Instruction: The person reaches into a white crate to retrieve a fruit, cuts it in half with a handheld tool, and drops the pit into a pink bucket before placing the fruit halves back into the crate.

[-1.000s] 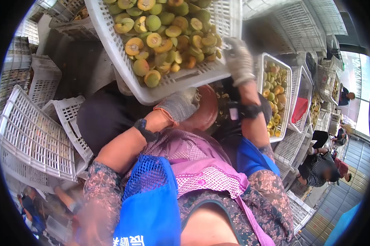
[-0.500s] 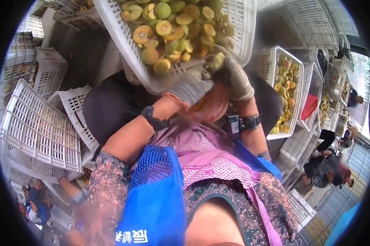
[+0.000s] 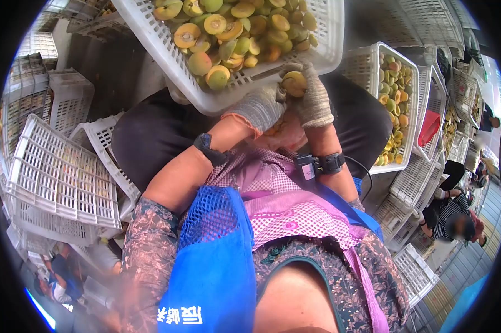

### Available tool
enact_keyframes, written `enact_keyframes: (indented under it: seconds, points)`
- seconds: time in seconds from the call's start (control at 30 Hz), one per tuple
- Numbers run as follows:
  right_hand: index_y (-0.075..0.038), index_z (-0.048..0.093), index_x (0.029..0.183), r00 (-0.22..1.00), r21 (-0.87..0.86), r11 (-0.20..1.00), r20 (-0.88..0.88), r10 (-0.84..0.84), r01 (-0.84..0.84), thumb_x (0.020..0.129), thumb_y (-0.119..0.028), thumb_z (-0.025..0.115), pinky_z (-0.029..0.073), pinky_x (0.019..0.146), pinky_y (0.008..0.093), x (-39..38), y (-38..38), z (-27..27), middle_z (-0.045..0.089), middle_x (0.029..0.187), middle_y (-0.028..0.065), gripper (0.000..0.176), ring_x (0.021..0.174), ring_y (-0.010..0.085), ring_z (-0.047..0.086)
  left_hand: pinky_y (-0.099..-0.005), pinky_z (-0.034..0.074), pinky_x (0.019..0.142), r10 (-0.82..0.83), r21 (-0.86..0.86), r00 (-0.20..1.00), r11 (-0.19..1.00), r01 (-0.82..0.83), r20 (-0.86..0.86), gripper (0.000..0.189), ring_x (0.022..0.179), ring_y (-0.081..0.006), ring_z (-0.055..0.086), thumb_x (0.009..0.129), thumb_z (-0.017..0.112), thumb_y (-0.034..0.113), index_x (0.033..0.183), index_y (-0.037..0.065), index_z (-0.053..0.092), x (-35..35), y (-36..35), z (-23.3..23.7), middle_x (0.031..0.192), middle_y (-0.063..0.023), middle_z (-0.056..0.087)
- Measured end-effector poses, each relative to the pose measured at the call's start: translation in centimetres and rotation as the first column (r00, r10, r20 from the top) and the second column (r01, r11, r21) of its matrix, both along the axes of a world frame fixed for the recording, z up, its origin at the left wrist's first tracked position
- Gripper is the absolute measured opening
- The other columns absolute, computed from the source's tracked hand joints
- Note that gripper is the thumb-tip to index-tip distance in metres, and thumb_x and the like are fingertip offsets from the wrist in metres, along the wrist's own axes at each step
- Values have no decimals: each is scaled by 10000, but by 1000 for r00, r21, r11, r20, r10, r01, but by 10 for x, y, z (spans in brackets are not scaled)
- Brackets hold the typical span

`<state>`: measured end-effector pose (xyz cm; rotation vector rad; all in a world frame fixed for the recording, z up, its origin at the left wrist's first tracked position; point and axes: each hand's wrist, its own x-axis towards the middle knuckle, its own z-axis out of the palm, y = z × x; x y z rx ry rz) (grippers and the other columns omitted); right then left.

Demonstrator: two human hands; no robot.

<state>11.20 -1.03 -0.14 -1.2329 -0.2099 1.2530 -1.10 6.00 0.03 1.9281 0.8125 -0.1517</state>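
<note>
My right hand (image 3: 315, 102), in a grey knitted glove, is closed around a yellow-green apricot (image 3: 294, 84). My left hand (image 3: 261, 109), gloved the same way, is closed right beside it; its fingertips are near the fruit, and what it holds, if anything, is hidden. Both hands are over my lap, at the near edge of a white plastic crate (image 3: 220, 102). Apricots, many cut in half with yellow flesh showing, fill this crate. A pinkish container (image 3: 292, 136) sits between my knees under my hands, mostly covered by them.
To the right stands another crate (image 3: 412, 130) of cut apricots, with a crate holding something red (image 3: 429, 129) beyond it. Slatted white crates (image 3: 67, 175) are piled at my left. Other people (image 3: 453, 219) sit at the far right and lower left.
The apricot in my right hand has turned to show a rounder, yellower side. My hands remain close together. The view has shifted slightly, moving the crate up and left.
</note>
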Motion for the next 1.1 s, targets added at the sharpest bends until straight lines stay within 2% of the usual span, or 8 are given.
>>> enact_keyframes:
  seconds: [0.13, 0.37, 0.47, 0.57, 0.63, 0.97, 1.03, 1.1]
  points:
    - [8, 597, 1008, 685, 75, 988, 728, 37, -132, 957, -343, 475, 494, 717, 301, -4, 3, -24, 623, 856, 110, 375, 787, 185, 593, -375, 489, 778, -122, 235, 993, 965, 118, 1, 235, 911, -316, 621, 881, 492, 187, 1038, 48, 599, -1, -2, -10, 1005, -143, 646]
    - [9, 595, 990, 775, 51, 998, 632, -12, -26, 944, -325, 496, 498, 694, 302, -5, -5, -25, 621, 851, 107, 351, 762, 189, 603, -359, 496, 774, -18, 23, 997, 1000, 16, 73, 189, 910, -280, 617, 871, 504, 135, 996, 41, 611, -3, -10, -12, 997, -154, 635]
    - [4, 596, 990, 826, 104, 994, 563, -23, -44, 951, -303, 487, 495, 716, 295, -13, -5, 13, 622, 859, 96, 328, 778, 178, 603, -335, 494, 773, -521, 351, 840, 822, 448, 150, 177, 931, -245, 607, 875, 511, 121, 991, 32, 611, -14, -7, 2, 994, -149, 628]
    - [-2, 595, 987, 272, 9, 956, 959, 75, -294, 963, -300, 468, 488, 744, 287, -18, -2, 22, 624, 878, 88, 326, 792, 167, 599, -315, 495, 773, -226, 122, 888, 974, 192, 401, 206, 938, -206, 604, 881, 534, 122, 1052, 23, 593, -17, -19, -5, 985, -108, 637]
    - [-3, 593, 989, 953, 92, 996, 302, -15, -14, 974, -301, 451, 486, 761, 286, -27, 0, 23, 626, 900, 85, 331, 792, 159, 593, -307, 495, 787, 120, -233, 934, 972, -41, 337, 294, 959, -176, 597, 865, 584, 143, 1130, 20, 558, -9, -25, 1, 993, -74, 641]
    - [-18, 531, 1078, 484, 7, 932, 856, 182, -363, 943, -354, 489, 486, 608, 251, -17, 3, 9, 587, 984, 110, 364, 839, 226, 617, -347, 503, 763, 203, -148, 948, 974, -170, 246, 259, 886, -252, 628, 814, 616, 148, 1056, 56, 609, -15, -18, -21, 971, -107, 650]
    - [-56, 571, 993, 985, 123, 981, 105, 135, -147, 635, 9, 697, 469, 785, 368, -17, 5, 22, 559, 980, 83, 384, 909, 280, 560, -374, 505, 703, -159, 337, 937, 940, 48, 312, 186, 837, -282, 631, 767, 633, 141, 936, 63, 645, -11, -16, -19, 920, -136, 648]
    - [-76, 604, 885, 986, 37, 999, -165, 1, 5, 592, 19, 689, 468, 776, 353, -21, 8, 21, 563, 947, 61, 320, 899, 272, 551, -382, 505, 690, -275, 459, 936, 875, 150, 218, 168, 827, -286, 632, 763, 631, 151, 903, 58, 649, -12, -13, -4, 903, -138, 646]
